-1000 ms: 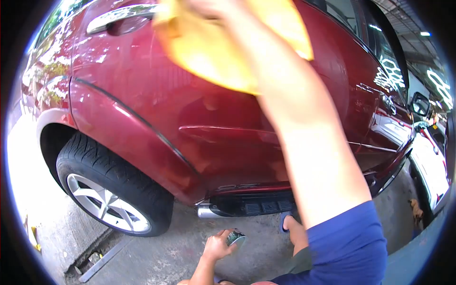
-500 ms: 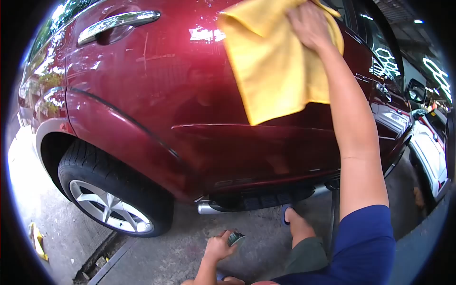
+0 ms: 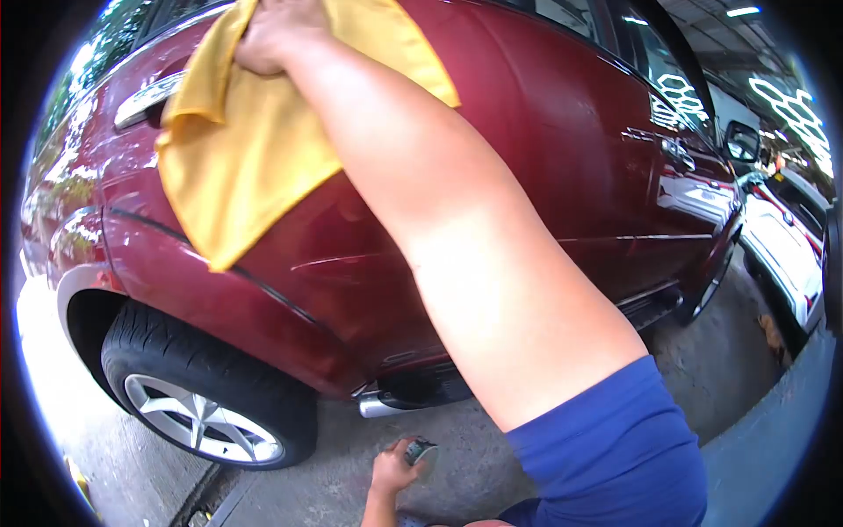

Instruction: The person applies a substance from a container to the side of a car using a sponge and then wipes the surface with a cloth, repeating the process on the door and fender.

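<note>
My right hand [image 3: 283,37] presses a yellow cloth [image 3: 255,158] against the upper rear door of a dark red car [image 3: 536,149]. The cloth hangs down the panel in a pointed fold and covers part of the chrome door handle [image 3: 145,104]. My right forearm hides the middle of the door. Low down, near the ground, my left hand [image 3: 392,470] is closed around a small round can [image 3: 421,451] with a dark green side and a paler end. Its label is too small to read.
The rear wheel [image 3: 206,413] is at the lower left, with a silver side step [image 3: 379,404] to its right. A side mirror [image 3: 742,140] sticks out at the far right. Beyond it stands a white vehicle [image 3: 786,246]. Concrete floor [image 3: 342,474] lies below.
My right hand has swept the yellow cloth left across the door, over to the handle. My left hand with the can has shifted only slightly. The camera view has turned a little.
</note>
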`<act>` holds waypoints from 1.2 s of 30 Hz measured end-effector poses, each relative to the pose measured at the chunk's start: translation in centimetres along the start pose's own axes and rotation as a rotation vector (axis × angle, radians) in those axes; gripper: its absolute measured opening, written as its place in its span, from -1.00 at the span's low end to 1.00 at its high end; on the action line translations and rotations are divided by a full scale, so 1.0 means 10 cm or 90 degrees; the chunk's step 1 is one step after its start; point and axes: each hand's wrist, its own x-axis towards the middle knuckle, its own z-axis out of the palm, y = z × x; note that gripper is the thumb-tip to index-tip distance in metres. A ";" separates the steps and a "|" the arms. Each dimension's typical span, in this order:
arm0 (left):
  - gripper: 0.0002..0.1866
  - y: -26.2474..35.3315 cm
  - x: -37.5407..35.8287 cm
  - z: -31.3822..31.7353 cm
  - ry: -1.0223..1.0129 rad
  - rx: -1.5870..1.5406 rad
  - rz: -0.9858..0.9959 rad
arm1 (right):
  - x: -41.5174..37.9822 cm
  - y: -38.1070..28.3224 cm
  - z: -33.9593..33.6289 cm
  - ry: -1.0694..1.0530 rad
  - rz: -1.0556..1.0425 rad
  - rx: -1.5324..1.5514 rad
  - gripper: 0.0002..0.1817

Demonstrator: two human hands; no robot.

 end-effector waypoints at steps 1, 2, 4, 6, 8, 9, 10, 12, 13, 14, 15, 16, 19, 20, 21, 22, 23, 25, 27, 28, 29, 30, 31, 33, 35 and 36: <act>-0.36 -0.08 -0.03 0.00 -0.065 0.016 -0.072 | 0.02 0.04 0.11 0.047 -0.016 -0.008 -0.20; -0.37 -0.14 -0.09 0.02 -0.056 0.032 -0.086 | 0.00 0.17 0.21 0.060 -0.039 0.021 -0.18; -0.38 -0.22 -0.15 0.01 -0.032 0.071 -0.102 | -0.23 0.44 0.08 0.096 -0.081 0.072 -0.14; -0.40 -0.31 -0.19 0.04 -0.014 0.069 -0.104 | -0.44 0.83 -0.06 0.078 -0.044 0.055 -0.14; -0.41 -0.39 -0.26 0.08 0.010 0.040 -0.088 | -0.71 1.19 -0.20 0.055 -0.008 0.045 -0.14; -0.41 -0.42 -0.28 0.10 0.003 0.038 -0.088 | -0.82 1.42 -0.23 0.063 0.004 0.036 -0.15; -0.42 -0.45 -0.30 0.12 -0.002 0.036 -0.088 | -0.93 1.69 -0.22 0.071 0.014 0.028 -0.17; -0.43 -0.51 -0.29 0.18 0.002 0.019 -0.082 | -1.18 2.21 -0.17 0.139 0.062 -0.013 -0.22; -0.43 -0.54 -0.29 0.21 0.010 0.007 -0.079 | -1.30 2.47 -0.16 0.148 0.062 -0.034 -0.23; -0.43 -0.55 -0.27 0.23 0.020 -0.005 -0.077 | -1.44 2.70 -0.18 0.157 0.061 -0.053 -0.25; -0.43 -0.56 -0.25 0.24 -0.013 0.013 -0.099 | -1.58 2.89 -0.25 0.112 0.093 -0.068 -0.25; -0.43 -0.55 -0.22 0.25 -0.041 0.029 -0.125 | -1.68 3.07 -0.32 0.068 0.121 -0.080 -0.26; -0.43 -0.40 -0.16 0.24 -0.097 0.074 -0.142 | -2.03 3.76 -0.27 0.187 0.090 -0.202 -0.59; -0.43 -0.32 -0.13 0.20 -0.108 0.086 -0.141 | -2.13 4.15 -0.18 0.112 0.145 -0.234 -0.64; -0.43 -0.23 -0.08 0.16 -0.110 0.085 -0.112 | -2.22 4.38 -0.16 0.108 0.157 -0.262 -0.63; -0.44 -0.13 -0.05 0.10 -0.107 0.081 -0.090 | -2.27 4.51 -0.20 0.111 0.155 -0.275 -0.62; -0.44 -0.02 -0.05 0.06 -0.104 0.076 -0.072 | -2.27 4.63 -0.21 0.113 0.150 -0.286 -0.61; -0.42 0.20 0.01 -0.05 -0.116 0.061 -0.058 | -2.07 4.61 -0.22 0.100 0.132 -0.285 -0.58; -0.40 0.34 0.00 -0.13 -0.134 0.057 -0.034 | -1.75 4.29 -0.17 0.051 0.102 -0.232 -0.54; -0.39 0.40 0.02 -0.17 -0.140 0.058 -0.021 | -1.55 3.97 -0.10 0.018 0.079 -0.180 -0.52; -0.37 0.43 0.02 -0.17 -0.148 0.059 -0.002 | -1.34 3.57 0.02 -0.010 0.051 -0.134 -0.50; -0.36 0.42 0.00 -0.15 -0.139 0.050 0.009 | -1.12 3.12 0.21 -0.016 -0.006 -0.129 -0.47; -0.35 0.39 -0.01 -0.11 -0.131 0.041 0.023 | -0.86 2.61 0.65 0.119 -0.029 -0.217 -0.61; -0.32 0.38 -0.06 -0.11 -0.138 0.025 0.025 | -0.61 1.59 0.74 0.164 -0.193 -0.361 -0.58; -0.37 0.33 -0.12 -0.13 -0.126 0.019 0.033 | -0.31 0.74 0.73 0.129 -0.229 -0.253 -0.32; -0.39 0.30 -0.13 -0.12 -0.118 0.014 0.039 | -0.29 0.26 0.61 0.151 -0.231 -0.101 -0.18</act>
